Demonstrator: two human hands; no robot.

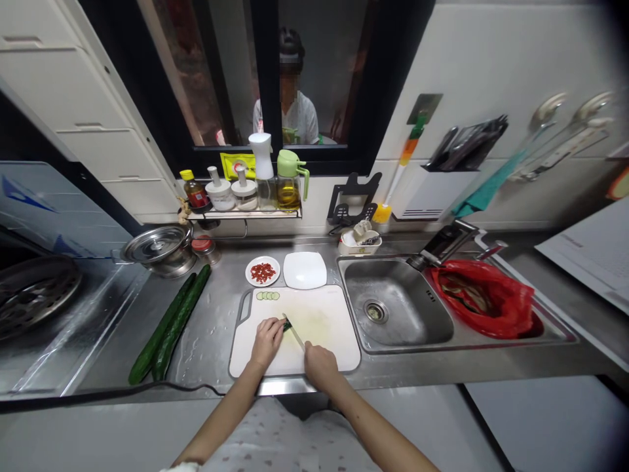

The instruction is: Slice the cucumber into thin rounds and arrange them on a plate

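My left hand is closed on a short dark-green piece of cucumber at the middle of the white cutting board. The fingers hide most of that piece. In my right hand is a knife, gripped by its handle, with the blade slanting up-left against the piece's right side. Several thin cucumber slices lie in a row near the board's top left. Just behind the board are a small plate of chopped red pieces and a white square plate.
Two long cucumbers lie left of the board, near a lidded steel pot. A sink adjoins on the right, with a red plastic bag beyond its basin. Bottles and jars stand on a rack. The window reflects a person.
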